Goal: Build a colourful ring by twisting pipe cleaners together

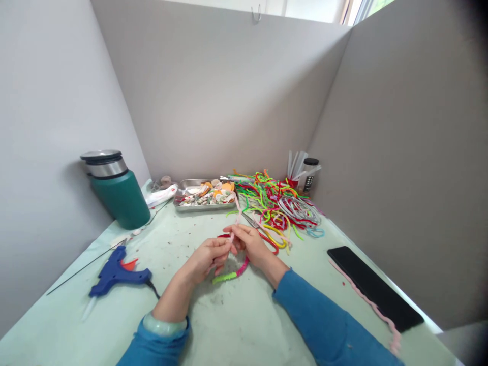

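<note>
In the middle of the head view, my left hand (pixel 208 258) and my right hand (pixel 252 245) meet, with fingertips pinched on a pale pink pipe cleaner (pixel 238 207). Its free end stands up toward the tray. A loop of pipe cleaner (pixel 225 277), green running into magenta with red at the far side, curves beneath and around my fingers. Whether it is joined to the pink one is hidden by my hands. Just beyond my right hand lie scissors (pixel 271 244) with red and yellow handles, blades pointing to the far left.
A metal tray (pixel 206 207) holds patterned pieces, beside a heap of coloured pipe cleaners (pixel 267 193). Left are a green bottle (pixel 121 198) and a blue glue gun (pixel 118 272) with its cord. At right lie a black phone (pixel 373 284) and a pink pipe cleaner (pixel 362 295). Grey panels enclose the table.
</note>
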